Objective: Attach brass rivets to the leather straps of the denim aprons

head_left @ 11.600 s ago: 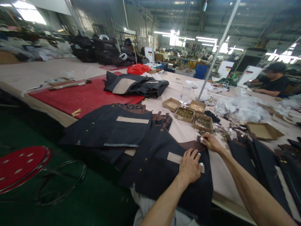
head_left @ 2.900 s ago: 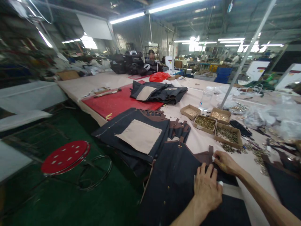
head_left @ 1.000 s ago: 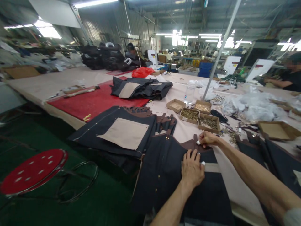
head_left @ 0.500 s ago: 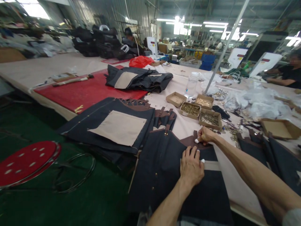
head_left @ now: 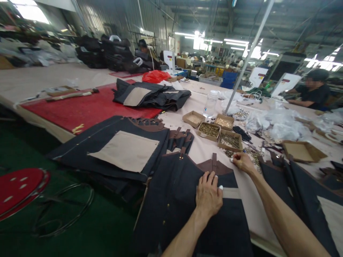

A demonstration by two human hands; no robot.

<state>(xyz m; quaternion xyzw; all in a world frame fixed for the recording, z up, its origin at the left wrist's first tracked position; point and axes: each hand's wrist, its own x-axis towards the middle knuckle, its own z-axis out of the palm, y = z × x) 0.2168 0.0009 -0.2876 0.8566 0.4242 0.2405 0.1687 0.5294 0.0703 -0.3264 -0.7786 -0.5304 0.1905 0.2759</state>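
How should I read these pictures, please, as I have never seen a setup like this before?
There is no machine here: a person works with two bare hands, seen by one camera worn on the head, looking forward and down. Some fingers wear small white covers.

The left hand lies palm down on a dark cloth piece with brown trim. The right hand is just beyond its edge, beside loose metal bits; whether it holds one is too small to tell.

On the pale table you also see open boxes of small pieces, a clear bottle, more dark cloth and a red sheet. Another person sits at the upper right.
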